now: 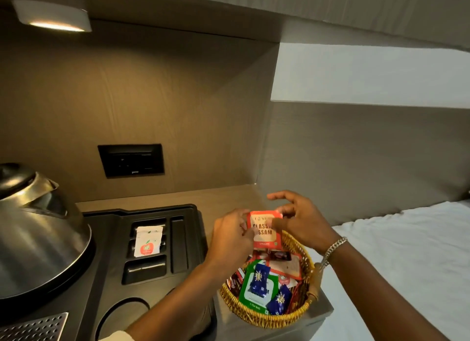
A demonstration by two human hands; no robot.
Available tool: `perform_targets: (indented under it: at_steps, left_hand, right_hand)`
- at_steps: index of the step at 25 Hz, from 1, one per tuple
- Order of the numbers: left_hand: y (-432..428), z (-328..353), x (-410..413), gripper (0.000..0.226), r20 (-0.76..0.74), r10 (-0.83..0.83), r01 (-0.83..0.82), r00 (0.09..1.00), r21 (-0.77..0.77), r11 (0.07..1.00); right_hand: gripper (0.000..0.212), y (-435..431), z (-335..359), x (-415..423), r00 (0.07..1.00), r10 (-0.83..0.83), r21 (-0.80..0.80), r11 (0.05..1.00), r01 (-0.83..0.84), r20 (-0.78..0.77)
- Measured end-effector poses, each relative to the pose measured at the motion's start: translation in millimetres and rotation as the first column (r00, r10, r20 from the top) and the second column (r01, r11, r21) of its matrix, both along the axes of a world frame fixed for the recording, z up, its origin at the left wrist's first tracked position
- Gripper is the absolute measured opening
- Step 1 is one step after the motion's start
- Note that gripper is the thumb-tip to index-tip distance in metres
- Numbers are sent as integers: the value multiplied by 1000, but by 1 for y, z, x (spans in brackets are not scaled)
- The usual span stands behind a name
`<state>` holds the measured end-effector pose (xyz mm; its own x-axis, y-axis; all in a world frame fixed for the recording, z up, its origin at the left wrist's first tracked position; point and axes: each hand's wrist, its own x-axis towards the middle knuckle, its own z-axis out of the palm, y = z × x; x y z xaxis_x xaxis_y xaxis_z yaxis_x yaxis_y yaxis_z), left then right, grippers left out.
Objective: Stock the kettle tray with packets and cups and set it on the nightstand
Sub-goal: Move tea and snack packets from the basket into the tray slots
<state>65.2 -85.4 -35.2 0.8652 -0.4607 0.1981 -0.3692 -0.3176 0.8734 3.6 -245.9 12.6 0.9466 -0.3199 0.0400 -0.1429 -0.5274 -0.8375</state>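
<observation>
Two hands [264, 229] gripping one orange packet [264, 230], one white packet [148, 241] in tray [106, 239]

A wood-grain niche wall [152, 99] fills the view from nine to twelve o'clock, with a black socket plate [131, 160] set in it. A lit lamp [52, 16] glows at eleven o'clock. A bed [407, 264] with a white sheet lies at four o'clock, a padded headboard [368, 157] behind it.

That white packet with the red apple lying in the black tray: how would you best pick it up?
Pinch the white apple packet by its upper edge, coming from above. It lies flat across the dividers of the tray, so that edge probably bridges a recess, leaving fingertips room underneath.
</observation>
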Motion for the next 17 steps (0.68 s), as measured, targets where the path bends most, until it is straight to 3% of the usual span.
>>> perform_targets:
  at_steps: [3, 5, 9, 12, 17]
  left_hand:
    - [26, 20, 19, 20, -77, -2, -10, 997, -151, 989]
    - [47, 26, 36, 10, -69, 61, -73, 996, -189, 979]
    - [95, 21, 80, 8, -73, 240, -250, 968, -208, 946]
    - [125, 9, 111, 10, -48, 354, -357, 934, -187, 915]
    - [150, -15, 143, 15, 59, 508, -508, 859, -19, 861]
  right_hand:
    - [46, 19, 21, 21, 988, 82, 239, 965, -111, 131]
    - [43, 41, 20, 42, 980, 95, 272, 952, -141, 175]
    - [32, 91, -5, 98, 988, 46, 202, 977, -75, 145]
    - [26, 132, -25, 137, 992, 32, 65, 997, -40, 120]
    - [39, 172, -53, 182, 998, 4, -72, 997, 1, 67]
